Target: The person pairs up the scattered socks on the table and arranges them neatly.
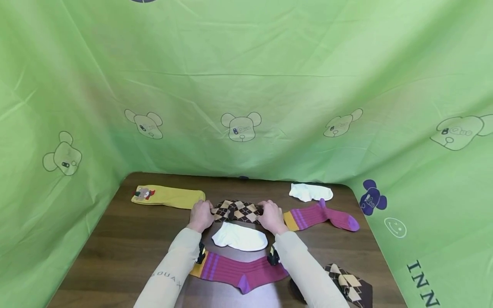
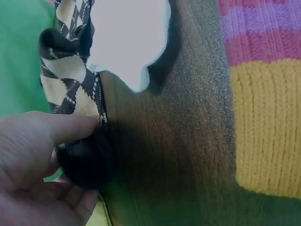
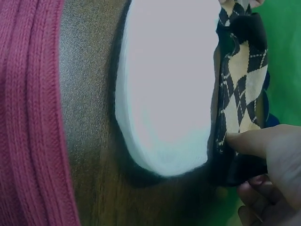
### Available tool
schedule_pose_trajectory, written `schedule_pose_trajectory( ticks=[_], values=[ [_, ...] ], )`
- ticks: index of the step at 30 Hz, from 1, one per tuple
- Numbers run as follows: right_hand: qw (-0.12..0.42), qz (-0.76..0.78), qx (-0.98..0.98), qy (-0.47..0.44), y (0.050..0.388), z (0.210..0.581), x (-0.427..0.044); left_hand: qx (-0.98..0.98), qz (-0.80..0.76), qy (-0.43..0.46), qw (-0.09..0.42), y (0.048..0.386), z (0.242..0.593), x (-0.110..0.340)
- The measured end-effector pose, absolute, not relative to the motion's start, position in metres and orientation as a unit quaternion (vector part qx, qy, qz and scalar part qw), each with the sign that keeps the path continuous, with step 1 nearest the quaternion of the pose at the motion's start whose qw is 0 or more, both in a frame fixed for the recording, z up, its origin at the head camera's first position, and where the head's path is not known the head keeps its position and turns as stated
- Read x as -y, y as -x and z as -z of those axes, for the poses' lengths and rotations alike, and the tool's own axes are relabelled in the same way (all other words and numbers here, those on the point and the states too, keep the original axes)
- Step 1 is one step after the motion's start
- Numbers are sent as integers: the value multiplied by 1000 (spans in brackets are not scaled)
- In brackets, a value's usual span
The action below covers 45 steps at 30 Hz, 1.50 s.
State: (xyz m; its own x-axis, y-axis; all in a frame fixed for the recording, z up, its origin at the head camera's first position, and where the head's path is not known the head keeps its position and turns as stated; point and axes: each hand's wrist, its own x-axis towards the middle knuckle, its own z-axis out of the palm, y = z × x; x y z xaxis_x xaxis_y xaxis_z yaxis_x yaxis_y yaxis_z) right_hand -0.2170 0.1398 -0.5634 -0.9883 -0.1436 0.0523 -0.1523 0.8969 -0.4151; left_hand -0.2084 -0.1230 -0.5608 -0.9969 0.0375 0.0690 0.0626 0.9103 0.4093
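Note:
A brown and beige argyle sock is stretched crosswise between my two hands near the middle of the table. My left hand pinches its left end, thumb on top and fingers beneath, as the left wrist view shows at the dark end. The other end is pinched by my right hand, the thumb lying over the argyle side. A dark fold bulges at the sock's middle. Just in front lies a white ankle sock, and nearer still a magenta sock with a yellow cuff, partly under my forearms.
A yellow sock lies at the back left. On the right are another white sock, another magenta sock and a crumpled argyle sock, partly behind my right sleeve. Green cloth hangs behind and beside the wooden table.

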Motion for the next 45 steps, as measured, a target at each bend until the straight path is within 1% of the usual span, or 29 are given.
schedule_pose_trajectory(
  ticks=[5, 8, 12, 18, 27, 33, 41, 45],
  values=[
    [14, -225, 972, -63, 218, 567, -142, 974, 219, 39, 34, 205, 558, 123],
    [15, -224, 973, -61, 218, 572, -143, 969, 243, 30, 10, 204, 556, 123],
    [15, -221, 973, -59, 218, 575, -143, 958, 286, 16, 1, 208, 553, 128],
    [12, -220, 974, -53, 218, 573, -141, 936, 351, 1, 32, 214, 540, 139],
    [10, -234, 970, -62, 215, 567, -143, 920, 388, -7, 50, 216, 528, 147],
    [11, -316, 948, -31, 215, 566, -148, 910, 409, -1, 68, 217, 520, 149],
    [21, -421, 907, -1, 214, 563, -151, 896, 438, -23, 65, 217, 515, 154],
    [31, -454, 890, 8, 215, 562, -153, 888, 452, -31, 73, 217, 513, 158]
  ],
)
